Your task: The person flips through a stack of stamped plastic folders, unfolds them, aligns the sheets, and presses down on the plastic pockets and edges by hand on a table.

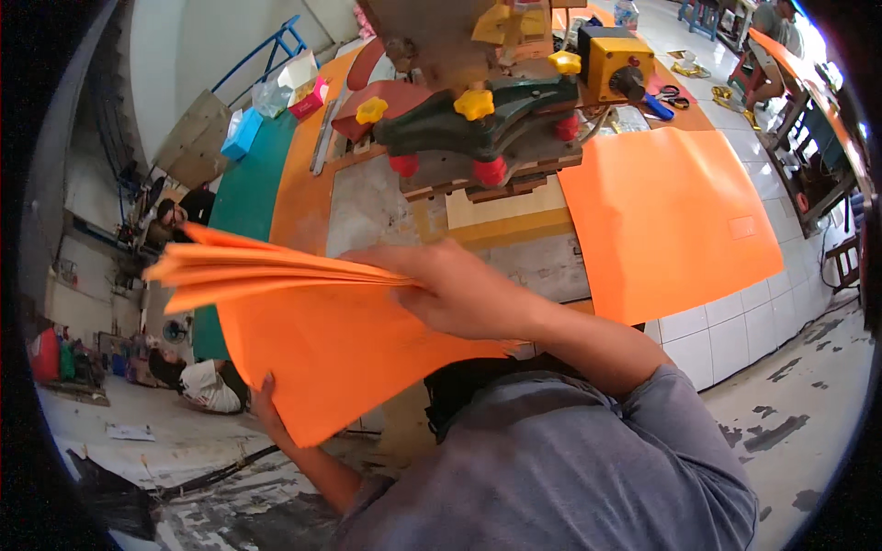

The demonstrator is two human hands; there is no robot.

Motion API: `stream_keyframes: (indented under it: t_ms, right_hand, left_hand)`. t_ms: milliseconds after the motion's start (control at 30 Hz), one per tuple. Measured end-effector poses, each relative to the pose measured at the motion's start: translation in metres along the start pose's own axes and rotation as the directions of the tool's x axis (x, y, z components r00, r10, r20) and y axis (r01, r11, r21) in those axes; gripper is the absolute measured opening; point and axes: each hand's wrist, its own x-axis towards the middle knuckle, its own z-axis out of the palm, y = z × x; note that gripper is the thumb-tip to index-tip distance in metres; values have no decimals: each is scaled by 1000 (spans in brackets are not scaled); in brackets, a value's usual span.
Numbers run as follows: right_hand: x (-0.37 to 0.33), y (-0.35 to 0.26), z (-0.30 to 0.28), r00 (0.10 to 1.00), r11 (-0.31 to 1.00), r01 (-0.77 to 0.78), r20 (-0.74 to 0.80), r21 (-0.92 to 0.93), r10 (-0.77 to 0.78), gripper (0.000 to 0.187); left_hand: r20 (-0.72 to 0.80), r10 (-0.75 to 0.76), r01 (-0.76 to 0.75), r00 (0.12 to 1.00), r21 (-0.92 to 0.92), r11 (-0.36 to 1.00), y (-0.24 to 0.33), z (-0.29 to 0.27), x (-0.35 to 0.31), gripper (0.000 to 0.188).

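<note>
Head view: both hands at a stack of orange sheets, beside a bench-mounted press. The stack of orange sheets [322, 354] is raised in front of the torso, left of centre, its broad face tilted toward the viewer and its upper-left edges fanned apart into separate leaves. The right hand [459, 286], reaching across from the right, is closed on the upper right part of the stack, where the leaves come together; the sheets thus extend leftward and downward from its grip. The left hand [266, 406] lies lower, touching the stack's lower left margin; its fingers are partly hidden by the paper, and whether they close on it cannot be told. The stack therefore spans the space between the two hands. Beyond the right hand stands the dark green press head [478, 129], bearing yellow star knobs [475, 104] and red cylindrical fittings [489, 172], with a pale board [505, 207] below it. To the right, well apart from the stack, a large orange sheet [671, 220] lies spread out. At the far left of the bench are a green mat [246, 188] and a blue box [241, 134].
</note>
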Motion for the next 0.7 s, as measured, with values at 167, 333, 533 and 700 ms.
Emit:
stream_keyframes:
  t_ms: [167, 333, 533, 700]
  right_hand:
    - [-57, 6, -40, 990, 994, -86, -104, 63, 92, 52]
    - [-119, -5, -65, 945, 956, -214, -205, 202, 255, 46]
    - [-222, 20, -98, 903, 957, -267, -317, 115, 290, 27]
    - [-273, 14, -111, 771, 945, -239, -549, 221, 323, 23]
  left_hand:
    - [40, 82, -82, 996, 3, 997, 15, 23, -30, 66]
    - [-87, 138, -127, 987, 127, 984, 13, 30, -46, 59]
    - [-77, 137, -128, 988, 117, 985, -2, 57, -51, 50]
    - [82, 174, -181, 981, 78, 980, -46, 67, -34, 55]
